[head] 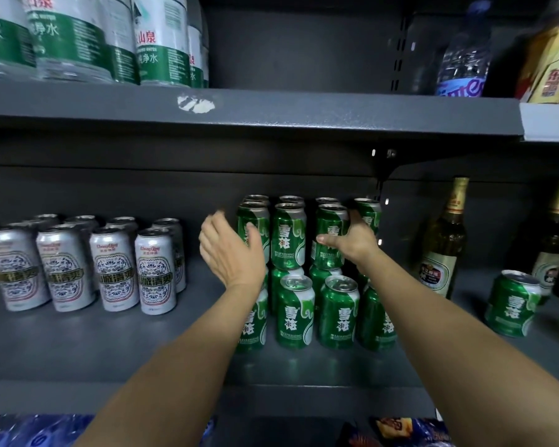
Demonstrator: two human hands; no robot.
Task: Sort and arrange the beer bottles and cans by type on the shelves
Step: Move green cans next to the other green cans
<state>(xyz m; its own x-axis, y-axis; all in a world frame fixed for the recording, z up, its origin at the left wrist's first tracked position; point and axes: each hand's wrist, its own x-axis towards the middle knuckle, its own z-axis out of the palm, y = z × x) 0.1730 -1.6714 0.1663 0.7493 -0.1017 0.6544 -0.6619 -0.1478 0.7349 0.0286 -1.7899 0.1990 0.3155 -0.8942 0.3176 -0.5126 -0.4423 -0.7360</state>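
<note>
Green beer cans are standing stacked two high in the middle of the dark shelf, and I am reaching both arms in toward the upper layer. My right hand is wrapping around an upper can at the stack's right side, thumb lying across its front and fingers going behind it. My left hand is hovering spread and flat at the stack's left edge, palm facing the cans, holding nothing; I cannot tell whether it is touching the nearest can.

My left hand and forearm are hiding most of the leftmost column, and the rear rows are showing only their tops. The fingers of my right hand are hidden behind the can, so how far they are curling is hard to make out.

To the left, well apart from the green stack, silver beer cans are standing in neat rows. To the right, past the shelf upright, a single green can is standing alone near two brown beer bottles with gold foil necks; the farther bottle is being cut off by the frame edge. On the shelf above, large water bottles with green labels are sitting at the left, and a clear bottle and a yellow-labelled jar at the right. Blue packaging is showing on the level below, blurred.
</note>
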